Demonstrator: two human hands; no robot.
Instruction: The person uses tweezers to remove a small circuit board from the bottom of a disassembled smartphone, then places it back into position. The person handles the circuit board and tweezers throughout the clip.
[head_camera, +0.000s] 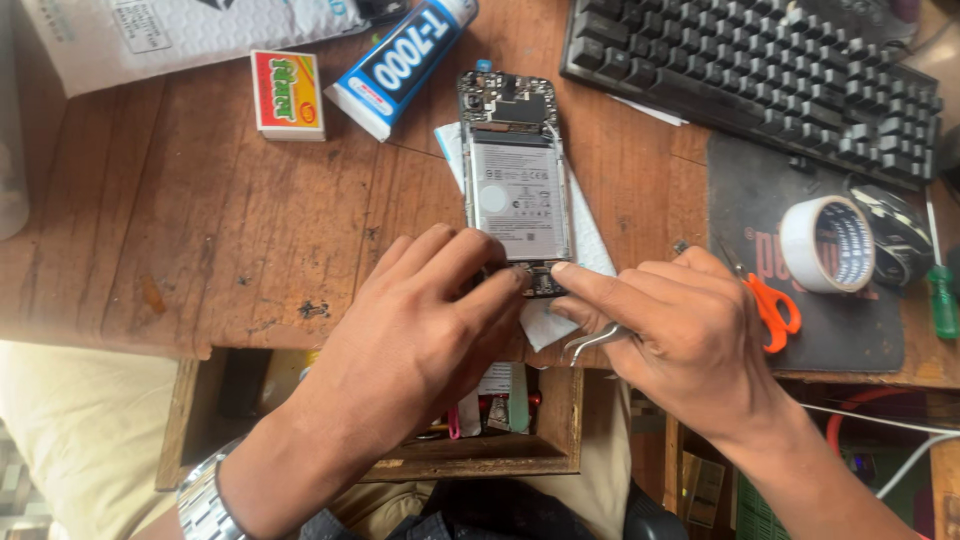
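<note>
We are working on an opened phone (517, 180) lying back-up on a white cloth (590, 235) in the middle of the wooden table (200, 220). Our left hand (410, 340) is pressing its fingertips on the phone's lower edge, closed on nothing, probably to steady it. Our right hand (680, 335) is gripping metal tweezers (592, 342) just below that edge, forefinger stretched to the same spot. Beyond the phone are lying a glue tube (400, 65) and keyboard (760, 70); right of it, tape (826, 243) and scissors (765, 300).
</note>
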